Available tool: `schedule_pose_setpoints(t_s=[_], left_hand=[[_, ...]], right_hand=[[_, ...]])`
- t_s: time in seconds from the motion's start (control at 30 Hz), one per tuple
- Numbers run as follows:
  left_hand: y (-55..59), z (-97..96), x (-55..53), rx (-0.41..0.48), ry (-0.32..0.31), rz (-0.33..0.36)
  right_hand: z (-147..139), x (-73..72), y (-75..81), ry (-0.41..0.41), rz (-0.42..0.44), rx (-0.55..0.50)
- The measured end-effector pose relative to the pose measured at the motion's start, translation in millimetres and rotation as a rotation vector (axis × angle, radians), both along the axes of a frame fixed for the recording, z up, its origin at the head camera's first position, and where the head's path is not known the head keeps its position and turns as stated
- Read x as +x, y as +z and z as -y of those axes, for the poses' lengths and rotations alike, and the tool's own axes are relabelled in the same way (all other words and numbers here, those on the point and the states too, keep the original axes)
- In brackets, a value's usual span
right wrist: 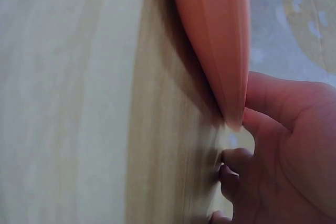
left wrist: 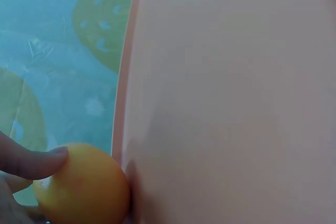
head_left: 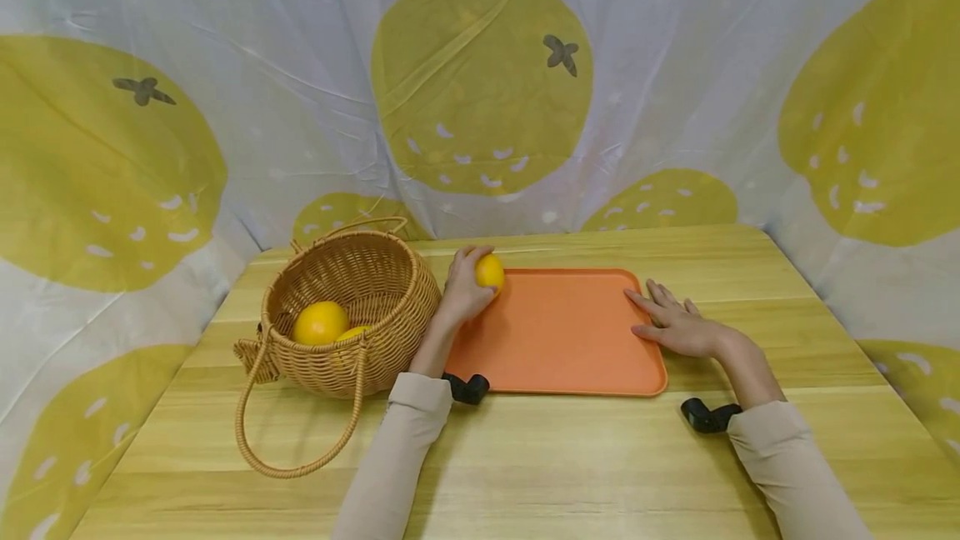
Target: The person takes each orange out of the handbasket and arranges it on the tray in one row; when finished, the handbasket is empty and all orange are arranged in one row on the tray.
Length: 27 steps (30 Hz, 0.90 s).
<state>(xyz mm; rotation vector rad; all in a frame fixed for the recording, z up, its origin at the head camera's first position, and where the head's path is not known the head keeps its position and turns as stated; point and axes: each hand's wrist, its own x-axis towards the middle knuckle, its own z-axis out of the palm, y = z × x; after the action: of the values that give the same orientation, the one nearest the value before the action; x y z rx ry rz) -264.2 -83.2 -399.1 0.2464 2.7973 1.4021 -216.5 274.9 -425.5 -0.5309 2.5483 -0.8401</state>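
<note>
Table (head_left: 600, 473) w/ 1 tray (head_left: 562, 332), 1 basket (head_left: 393, 340) (2 vis. oranges (head_left: 321, 322)); L grip (head_left: 467, 290) pinching 1 orange (head_left: 490, 273), R grip (head_left: 682, 330) spread.

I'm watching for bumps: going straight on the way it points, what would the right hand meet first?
Most likely the tray; the right hand lies at its edge, though exact contact is hard to judge.
</note>
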Motion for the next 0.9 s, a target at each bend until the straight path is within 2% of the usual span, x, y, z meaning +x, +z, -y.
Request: schedule_pose_setpoints(t_s=[0.17, 0.47, 0.9], left_hand=[[-1.0, 1.4, -0.8, 0.045, -0.008, 0.035], [-1.1, -1.7, -1.1, 0.071, -0.008, 0.064], [-3.1, -0.2, -1.7, 0.059, 0.014, 0.082]], right_hand=[[0.8, -1.2, 0.4, 0.004, -0.005, 0.006], [-0.4, 0.4, 0.7, -0.001, 0.005, 0.002], [0.5, 0.7, 1.9, 0.0, 0.008, -0.003]])
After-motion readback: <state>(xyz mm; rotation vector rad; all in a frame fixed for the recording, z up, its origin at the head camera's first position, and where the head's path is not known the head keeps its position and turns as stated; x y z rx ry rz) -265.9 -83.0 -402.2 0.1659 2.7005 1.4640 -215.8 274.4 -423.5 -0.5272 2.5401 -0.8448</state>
